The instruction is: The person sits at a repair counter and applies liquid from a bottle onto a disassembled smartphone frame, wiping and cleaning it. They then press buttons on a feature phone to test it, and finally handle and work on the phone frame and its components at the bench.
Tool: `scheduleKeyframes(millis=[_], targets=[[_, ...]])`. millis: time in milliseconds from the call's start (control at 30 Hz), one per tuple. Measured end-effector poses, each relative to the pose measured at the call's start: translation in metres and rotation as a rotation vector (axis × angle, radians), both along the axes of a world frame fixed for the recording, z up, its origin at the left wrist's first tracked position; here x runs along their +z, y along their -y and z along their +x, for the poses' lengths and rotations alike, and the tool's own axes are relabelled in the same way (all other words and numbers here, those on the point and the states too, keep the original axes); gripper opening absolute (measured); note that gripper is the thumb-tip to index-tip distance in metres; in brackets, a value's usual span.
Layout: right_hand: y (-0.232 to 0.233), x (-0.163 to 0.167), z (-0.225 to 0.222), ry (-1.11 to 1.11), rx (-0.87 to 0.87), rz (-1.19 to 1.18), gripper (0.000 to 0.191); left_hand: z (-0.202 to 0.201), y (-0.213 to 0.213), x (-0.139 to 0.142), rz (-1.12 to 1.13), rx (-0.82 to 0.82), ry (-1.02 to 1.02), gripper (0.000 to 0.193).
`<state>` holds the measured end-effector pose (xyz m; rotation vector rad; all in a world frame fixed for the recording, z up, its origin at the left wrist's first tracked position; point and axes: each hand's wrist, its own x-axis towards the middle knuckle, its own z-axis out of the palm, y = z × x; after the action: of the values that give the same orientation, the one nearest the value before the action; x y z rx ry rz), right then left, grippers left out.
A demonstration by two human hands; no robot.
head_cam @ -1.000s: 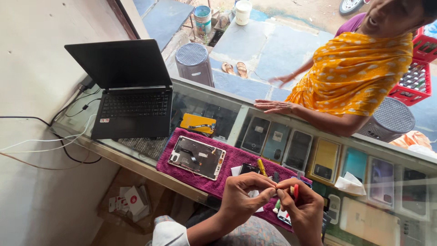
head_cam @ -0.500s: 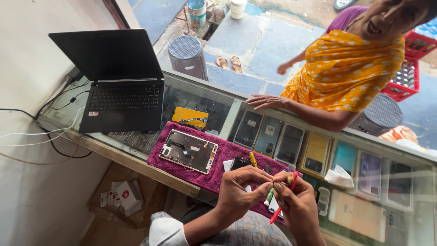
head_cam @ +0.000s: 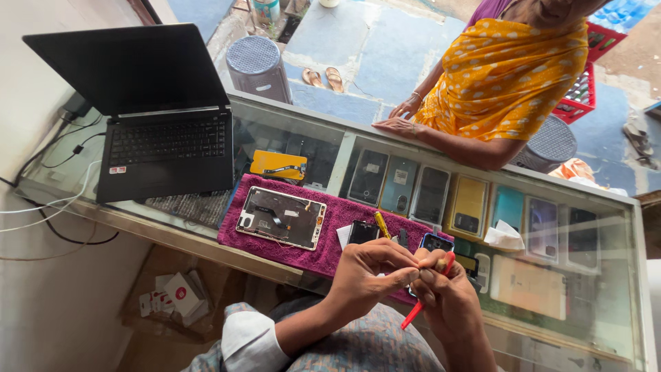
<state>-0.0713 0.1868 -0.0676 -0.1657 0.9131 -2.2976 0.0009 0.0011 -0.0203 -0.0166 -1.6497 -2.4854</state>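
We pinch something tiny (too small to name) in our left hand (head_cam: 368, 269); our right hand (head_cam: 444, 293) is closed on a red screwdriver (head_cam: 428, 293), above the magenta cloth (head_cam: 323, 248) on the tabletop (head_cam: 206, 231); fine fitting seems underway, needing steady alignment.

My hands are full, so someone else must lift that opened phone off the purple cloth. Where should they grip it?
Grip the opened phone by its two long edges, coming from above. It lies flat with its insides facing up, so fingers should stay off the middle. The purple cloth leaves its edges free.
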Motion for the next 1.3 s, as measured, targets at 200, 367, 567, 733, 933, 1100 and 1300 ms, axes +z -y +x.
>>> scheduleKeyframes(millis=[200,367,567,733,933,1100,1300], targets=[[0.002,0.007,0.009,0.005,0.013,0.0,0.011,0.004,0.002,-0.005,0.093,-0.039,-0.009,0.009],[-0.007,0.008,0.016,0.02,-0.021,0.145,0.014,0.012,-0.006,-0.015,0.134,-0.015,-0.021,0.008],[-0.007,0.016,0.022,-0.08,-0.075,0.296,0.015,0.019,-0.008,-0.011,0.03,0.076,0.006,0.007],[0.002,0.024,0.025,-0.192,-0.119,0.335,0.013,0.021,-0.008,-0.004,-0.086,0.156,0.019,0.007],[0.005,0.029,0.027,-0.317,-0.155,0.43,0.013,0.022,-0.007,-0.006,-0.106,0.183,0.007,0.006],[0.009,0.031,0.029,-0.373,-0.186,0.459,0.012,0.022,-0.007,-0.006,-0.137,0.211,-0.006,0.005],[0.01,0.031,0.033,-0.355,-0.231,0.467,0.012,0.021,-0.008,-0.005,-0.127,0.211,-0.031,0.006]])
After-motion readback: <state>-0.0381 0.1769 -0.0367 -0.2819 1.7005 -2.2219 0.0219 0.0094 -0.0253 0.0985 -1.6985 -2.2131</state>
